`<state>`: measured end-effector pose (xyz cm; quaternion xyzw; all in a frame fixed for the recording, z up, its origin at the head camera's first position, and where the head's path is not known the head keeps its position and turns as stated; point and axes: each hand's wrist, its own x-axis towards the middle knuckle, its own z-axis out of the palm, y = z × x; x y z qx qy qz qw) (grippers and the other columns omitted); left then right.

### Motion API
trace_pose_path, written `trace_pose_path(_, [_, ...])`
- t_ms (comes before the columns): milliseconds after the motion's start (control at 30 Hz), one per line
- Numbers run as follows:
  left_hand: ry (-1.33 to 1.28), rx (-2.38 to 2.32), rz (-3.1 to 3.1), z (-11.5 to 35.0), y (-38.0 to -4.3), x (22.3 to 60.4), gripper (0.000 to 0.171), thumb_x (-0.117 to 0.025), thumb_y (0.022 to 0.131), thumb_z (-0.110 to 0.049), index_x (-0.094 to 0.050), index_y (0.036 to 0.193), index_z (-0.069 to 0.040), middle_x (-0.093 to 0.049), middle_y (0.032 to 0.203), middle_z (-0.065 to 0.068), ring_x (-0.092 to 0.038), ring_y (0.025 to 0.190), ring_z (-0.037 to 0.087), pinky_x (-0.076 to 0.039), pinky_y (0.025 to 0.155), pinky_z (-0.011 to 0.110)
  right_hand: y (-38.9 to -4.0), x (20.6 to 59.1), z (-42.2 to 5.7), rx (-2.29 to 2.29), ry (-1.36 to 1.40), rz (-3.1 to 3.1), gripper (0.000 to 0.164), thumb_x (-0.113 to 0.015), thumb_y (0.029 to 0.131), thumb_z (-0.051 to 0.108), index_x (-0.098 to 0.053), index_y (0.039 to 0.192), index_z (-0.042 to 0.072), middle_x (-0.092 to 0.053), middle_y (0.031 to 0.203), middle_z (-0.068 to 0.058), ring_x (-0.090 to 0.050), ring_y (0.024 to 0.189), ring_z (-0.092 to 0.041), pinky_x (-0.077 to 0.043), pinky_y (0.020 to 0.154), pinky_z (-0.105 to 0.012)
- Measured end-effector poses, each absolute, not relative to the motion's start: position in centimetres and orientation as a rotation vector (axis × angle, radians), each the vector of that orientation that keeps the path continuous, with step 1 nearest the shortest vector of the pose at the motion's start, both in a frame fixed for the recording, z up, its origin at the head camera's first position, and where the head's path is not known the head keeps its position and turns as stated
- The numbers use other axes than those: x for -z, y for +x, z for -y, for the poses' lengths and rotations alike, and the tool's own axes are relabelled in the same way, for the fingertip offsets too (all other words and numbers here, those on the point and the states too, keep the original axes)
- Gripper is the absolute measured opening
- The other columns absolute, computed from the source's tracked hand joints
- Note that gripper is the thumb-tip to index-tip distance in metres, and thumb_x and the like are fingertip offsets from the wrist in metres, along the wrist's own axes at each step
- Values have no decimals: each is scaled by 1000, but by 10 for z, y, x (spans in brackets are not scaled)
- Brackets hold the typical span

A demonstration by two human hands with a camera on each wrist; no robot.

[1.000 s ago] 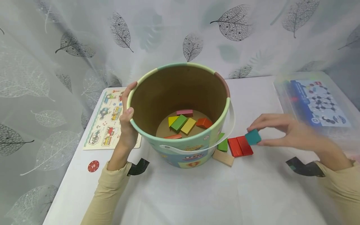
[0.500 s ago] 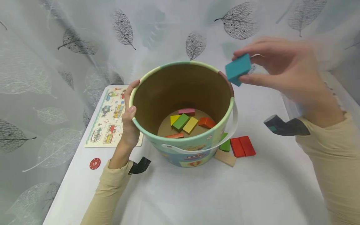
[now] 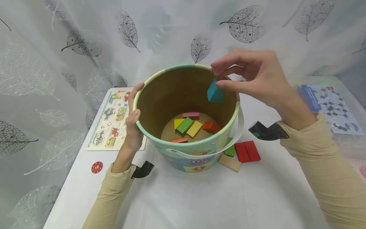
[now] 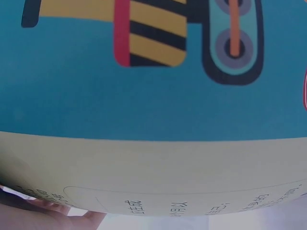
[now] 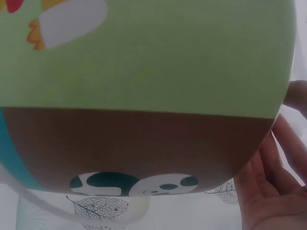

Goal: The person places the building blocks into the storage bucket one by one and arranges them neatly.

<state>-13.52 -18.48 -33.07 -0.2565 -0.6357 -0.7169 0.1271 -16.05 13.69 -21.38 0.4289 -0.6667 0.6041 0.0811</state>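
In the head view my left hand [image 3: 134, 124] holds the left side of a large round toy bucket [image 3: 183, 148], thumb and fingertips at its rim. My right hand [image 3: 254, 74] is over the bucket's right rim, thumb and fingers pinching a teal toy block [image 3: 215, 93] that looks wedge-shaped. That block hangs just inside the opening. On the bucket's floor lie several blocks, among them a green block [image 3: 185, 126], a yellow block [image 3: 194, 129], a pink block [image 3: 191, 115] and an orange-red block [image 3: 211, 127]. Both wrist views mostly show the bucket's printed outer wall [image 4: 144, 105].
Red blocks [image 3: 247, 151], a plain wooden block [image 3: 230, 163] and a green block [image 3: 229, 148] lie right of the bucket. A picture puzzle board [image 3: 114, 127] and red chip [image 3: 97, 167] are left. A clear plastic box [image 3: 340, 108] stands right; a leaf-print curtain [image 3: 166, 35] hangs behind.
My right hand has lifted the teal block from beside the red blocks, then brought it left and over the bucket's opening. My left hand keeps its hold on the rim.
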Motion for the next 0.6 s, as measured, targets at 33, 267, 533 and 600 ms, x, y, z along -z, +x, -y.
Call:
trace_pose_path(33, [-741, 2075, 1864, 186, -136, 333, 81, -47, 83, -56, -25, 151, -18, -36, 150, 16, -35, 135, 39, -34, 107, 50, -160, 214, -137, -1813, 1278, 1992, 38, -73, 71, -19, -66, 108, -13, -70, 103, -17, -68, 90, -27, -55, 89, -29])
trace_pose_path(267, [-738, 2088, 1864, 188, -140, 337, 82, -48, 82, -56, -24, 151, -19, -35, 150, 15, -35, 136, 36, -34, 107, 50, -154, 215, -147, -1895, 1249, 1970, 41, -70, 70, -24, -64, 109, -17, -69, 104, -21, -67, 94, -30, -54, 89, -31])
trace_pose_path(533, [-747, 2102, 1841, 187, -138, 334, 81, -48, 83, -54, -25, 151, -18, -36, 150, 16, -36, 135, 38, -34, 107, 50, -136, 228, -182, -2029, 1055, 1926, 38, -65, 71, -27, -60, 108, -24, -67, 101, -25, -64, 96, -31, -53, 91, -29])
trace_pose_path(600, [-748, 2089, 1848, 187, -138, 333, 80, -48, 83, -54, -25, 151, -18, -36, 149, 17, -36, 135, 38, -35, 107, 48, -130, 237, -194, -2073, 960, 1969, 38, -64, 73, -27, -59, 110, -22, -68, 101, -24, -64, 97, -30, -53, 92, -27])
